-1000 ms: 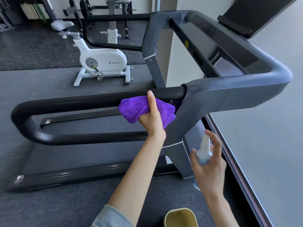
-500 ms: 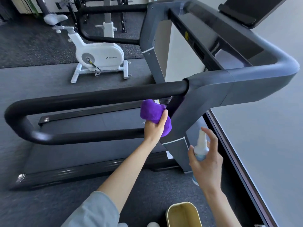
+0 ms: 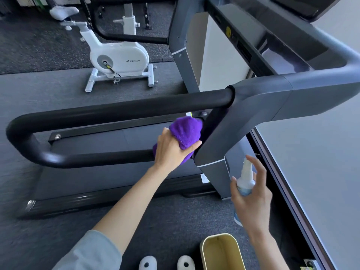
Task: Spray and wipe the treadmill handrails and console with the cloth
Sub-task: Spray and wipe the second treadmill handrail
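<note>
The left hand (image 3: 172, 148) gripped the bunched purple cloth (image 3: 186, 131) against the treadmill's lower handrail (image 3: 93, 158), apparently touching the grey upright (image 3: 220, 133). Right of that upright, the right hand (image 3: 251, 193) held the spray bottle (image 3: 245, 181), fingers curled around it.

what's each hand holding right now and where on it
Left hand grips the bunched purple cloth around its lower part. Right hand holds the spray bottle around its body.
</note>
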